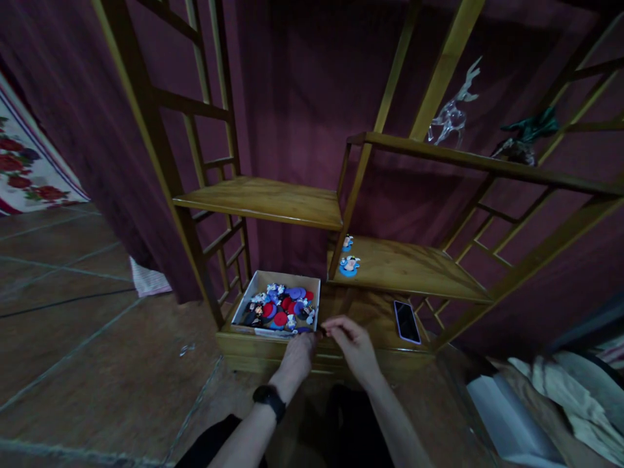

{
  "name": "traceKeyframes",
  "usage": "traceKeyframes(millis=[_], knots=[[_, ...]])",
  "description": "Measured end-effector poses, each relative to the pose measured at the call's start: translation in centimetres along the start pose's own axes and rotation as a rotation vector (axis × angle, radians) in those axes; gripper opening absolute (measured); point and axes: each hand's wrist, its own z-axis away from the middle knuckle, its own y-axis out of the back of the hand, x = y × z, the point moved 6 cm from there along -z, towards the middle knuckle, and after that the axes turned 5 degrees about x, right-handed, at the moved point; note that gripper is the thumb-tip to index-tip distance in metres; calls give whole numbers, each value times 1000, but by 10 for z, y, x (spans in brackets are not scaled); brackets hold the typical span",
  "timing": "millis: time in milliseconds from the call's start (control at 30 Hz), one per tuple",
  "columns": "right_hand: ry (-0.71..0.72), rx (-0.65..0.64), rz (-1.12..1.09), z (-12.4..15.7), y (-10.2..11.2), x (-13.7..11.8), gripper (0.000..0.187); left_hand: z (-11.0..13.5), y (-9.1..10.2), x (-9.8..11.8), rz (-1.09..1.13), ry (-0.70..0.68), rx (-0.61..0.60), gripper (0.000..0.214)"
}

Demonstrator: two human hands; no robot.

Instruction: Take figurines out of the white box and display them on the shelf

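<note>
My left hand, a dark watch on its wrist, is closed at the front right corner of an open cardboard box. Close beside it, my right hand is pinched shut. Between the fingertips of both hands is something small and dark, too small to name. Inside the box lie small figurines and red and purple round discs in a jumble. On the low shelf to the right stand two small figurines on blue bases, the nearer figurine close to the upright post.
A phone lies on the cabinet's bottom board, right of my hands. Wooden shelves jut out above the box. A clear deer ornament and a dark green ornament stand on the upper right shelf. Cloth and a pale box are at lower right.
</note>
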Motion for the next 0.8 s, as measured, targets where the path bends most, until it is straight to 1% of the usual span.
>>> traceKeyframes(millis=[33, 100, 167, 267, 367, 433, 533, 633, 700, 767, 800], knots=[[-20, -23, 4, 1, -13, 12, 16, 1, 0, -1, -40, -13, 9, 28], [-71, -51, 22, -6, -34, 39, 17, 3, -1, -5, -134, -11, 12, 30], [-107, -36, 53, -23, -45, 63, 17, 4, -4, -8, -214, 6, -5, 30], [-125, -21, 84, -46, -53, 92, 18, 2, -9, -12, -288, 11, -52, 29], [-154, -42, 122, -56, -59, 116, 21, -2, -15, -20, -298, -16, -43, 32], [-176, -34, 168, -57, -59, 128, 22, -3, -19, -27, -294, -34, -9, 33], [-166, -53, 240, -61, -60, 136, 22, -7, -21, -40, -274, -19, 16, 31], [-154, -83, 310, -70, -58, 138, 21, -19, -11, -58, -236, 82, 13, 28], [-155, -91, 343, -76, -57, 139, 20, -30, 4, -71, -208, 172, 45, 27], [-148, -95, 352, -79, -56, 141, 20, -41, 21, -82, -211, 218, 120, 29], [-142, -97, 357, -79, -56, 142, 20, -45, 27, -87, -230, 239, 126, 30]])
